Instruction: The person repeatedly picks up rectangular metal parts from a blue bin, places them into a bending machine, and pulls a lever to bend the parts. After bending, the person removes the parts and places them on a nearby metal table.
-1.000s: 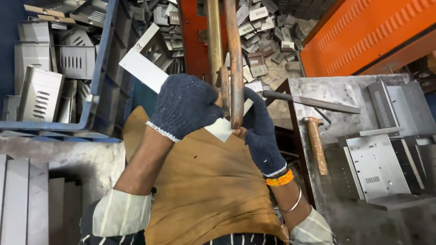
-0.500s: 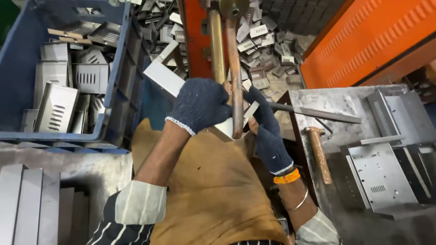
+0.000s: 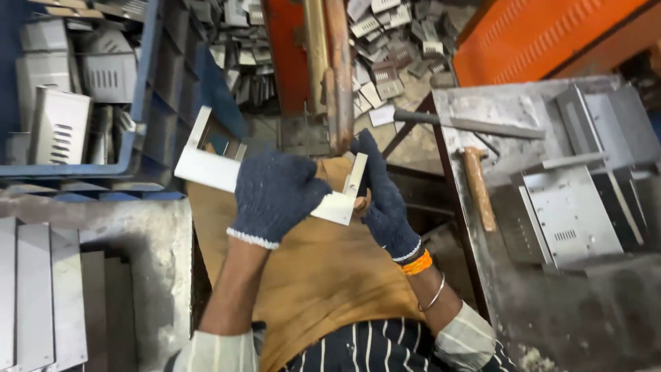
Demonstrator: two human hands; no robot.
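Observation:
Both my hands wear dark blue knit gloves. My left hand (image 3: 275, 196) grips the middle of a bent white sheet-metal piece (image 3: 203, 169) that runs from upper left to lower right over my brown apron (image 3: 323, 275). My right hand (image 3: 382, 203) holds the piece's right end, where a short flange turns up. Just behind the hands stand two upright rusty bars (image 3: 337, 69) of an orange machine.
A blue crate (image 3: 138, 117) of perforated metal parts sits at the upper left. Flat metal strips (image 3: 41, 296) lie at the lower left. On the steel table (image 3: 571, 324) at right are a wooden-handled hammer (image 3: 477, 186), a metal rod (image 3: 468, 124) and vented metal boxes (image 3: 571, 213). Scrap pieces (image 3: 392, 48) litter the floor.
My hands and the sheet-metal piece have come down and back from the upright bars toward my apron. The view has shifted, so the crate now sits further left.

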